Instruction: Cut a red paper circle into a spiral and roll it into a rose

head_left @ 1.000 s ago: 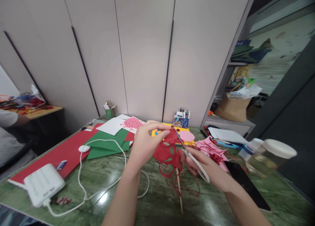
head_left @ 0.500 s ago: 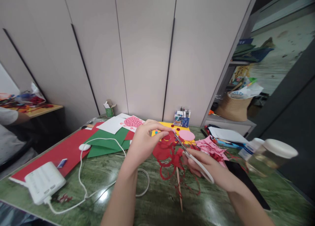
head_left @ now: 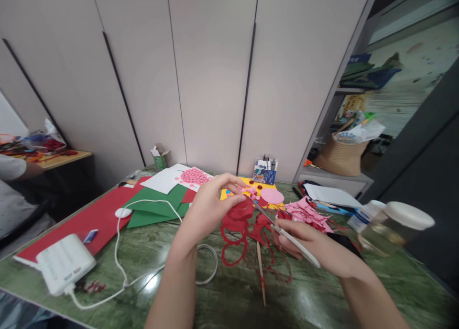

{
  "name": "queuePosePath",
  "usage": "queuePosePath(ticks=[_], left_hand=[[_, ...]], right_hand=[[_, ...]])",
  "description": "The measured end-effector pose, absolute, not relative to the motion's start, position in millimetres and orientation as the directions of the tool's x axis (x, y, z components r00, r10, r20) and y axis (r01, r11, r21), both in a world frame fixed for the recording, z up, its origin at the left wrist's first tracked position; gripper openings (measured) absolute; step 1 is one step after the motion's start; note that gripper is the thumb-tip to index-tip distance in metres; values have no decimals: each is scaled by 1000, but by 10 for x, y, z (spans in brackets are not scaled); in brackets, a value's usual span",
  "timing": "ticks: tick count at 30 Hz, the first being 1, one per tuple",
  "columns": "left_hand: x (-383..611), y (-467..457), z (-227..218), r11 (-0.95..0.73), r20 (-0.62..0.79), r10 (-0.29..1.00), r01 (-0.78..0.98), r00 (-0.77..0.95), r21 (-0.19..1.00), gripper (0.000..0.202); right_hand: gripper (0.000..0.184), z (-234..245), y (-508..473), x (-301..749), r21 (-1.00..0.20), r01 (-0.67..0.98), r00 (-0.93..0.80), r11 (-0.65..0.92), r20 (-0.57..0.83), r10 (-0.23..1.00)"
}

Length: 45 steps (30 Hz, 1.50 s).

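Note:
My left hand point(head_left: 206, 212) pinches a red sheet point(head_left: 234, 221), paper or felt, between thumb and fingertips. Thin cut loops dangle from it above the table. In my right hand point(head_left: 311, 243) are scissors with white handles point(head_left: 299, 247). Their blades point up and left, with the tips close to my left fingertips at the sheet's upper edge. I cannot make out how far apart the blades are. Below the blades, red scraps point(head_left: 261, 228) and a pointed wooden stick point(head_left: 260, 271) lie on the green marbled table point(head_left: 179, 295).
Behind my hands are a yellow sheet point(head_left: 278, 206) with small pink pieces, a pink oval point(head_left: 271, 195) and a pen box point(head_left: 265, 171). Pink scraps point(head_left: 308, 215) and a lidded jar point(head_left: 394, 228) stand right. Green sheets point(head_left: 154, 207), a cable and a white power bank point(head_left: 65, 263) occupy the left. A person's arm point(head_left: 32, 169) shows far left.
The dangling red loops have swung left, away from the wooden stick. My right hand and the scissors have shifted slightly right and down. More pink pieces show behind my left hand.

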<state>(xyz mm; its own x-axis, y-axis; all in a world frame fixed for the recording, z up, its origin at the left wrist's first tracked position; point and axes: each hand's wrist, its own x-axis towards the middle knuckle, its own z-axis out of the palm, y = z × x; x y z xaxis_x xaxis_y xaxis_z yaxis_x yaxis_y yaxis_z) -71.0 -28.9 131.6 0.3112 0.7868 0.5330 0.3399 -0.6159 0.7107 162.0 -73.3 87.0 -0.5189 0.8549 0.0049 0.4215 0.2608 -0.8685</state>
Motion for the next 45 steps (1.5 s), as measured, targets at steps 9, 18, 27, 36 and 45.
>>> queuePosePath(ticks=[9, 18, 27, 36, 45], left_hand=[[-755, -327, 1317, -565, 424, 815, 377, 395, 734, 18], [-761, -321, 1273, -557, 373, 813, 409, 448, 722, 20], [-732, -312, 1266, -547, 365, 817, 398, 447, 737, 20], [-718, -293, 1324, -612, 528, 791, 422, 309, 669, 11], [-697, -275, 1290, -630, 538, 775, 467, 332, 620, 13]], right_hand=[[36, 956, -762, 1681, -772, 589, -472, 238, -91, 877], [35, 949, -708, 1747, -759, 590, -543, 276, -119, 831], [34, 941, -705, 1766, -748, 599, -540, 288, -111, 834], [35, 955, -742, 1685, -690, 670, -447, 272, -82, 891], [35, 944, -741, 1667, -679, 686, -389, 262, -38, 920]])
